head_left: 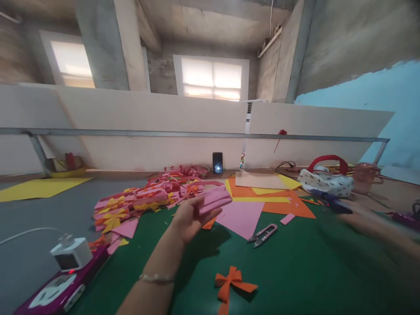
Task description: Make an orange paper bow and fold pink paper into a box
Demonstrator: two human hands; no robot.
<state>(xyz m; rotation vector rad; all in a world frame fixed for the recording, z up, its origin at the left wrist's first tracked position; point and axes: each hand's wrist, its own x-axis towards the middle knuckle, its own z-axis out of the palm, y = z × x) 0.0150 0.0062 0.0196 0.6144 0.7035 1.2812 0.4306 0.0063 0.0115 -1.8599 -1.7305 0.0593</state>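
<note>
**Pink paper basket held up over a green craft table**

While the head camera looks forward and down, the person's left hand (188,218) is raised over the green mat (295,271), its fingers closed around a pink paper basket (210,197) with a flat strip handle. The basket sits above the near edge of a heap of finished pink baskets with yellow and orange bows (138,203), which spreads to the left across the mat. A thin bracelet (156,277) circles the left wrist.

The right hand (356,218) is stretched out toward the right side of the table and is badly blurred; it lies just beside a blue glue gun (331,202), but whether it grips the tool or only touches it cannot be told.

Between the two hands lie a pink paper sheet (241,216), orange and yellow sheets (265,197) behind it, and a small pair of thread snips (262,235) on the mat. An orange paper bow (231,282) lies alone on the mat nearer the camera. Behind the glue gun sits a patterned pouch with a red handle (326,179). At the lower left, a white charger block (70,253) rests on a magenta device (59,291). A phone (217,162) stands upright against the white partition (147,131) at the back of the table.
</note>
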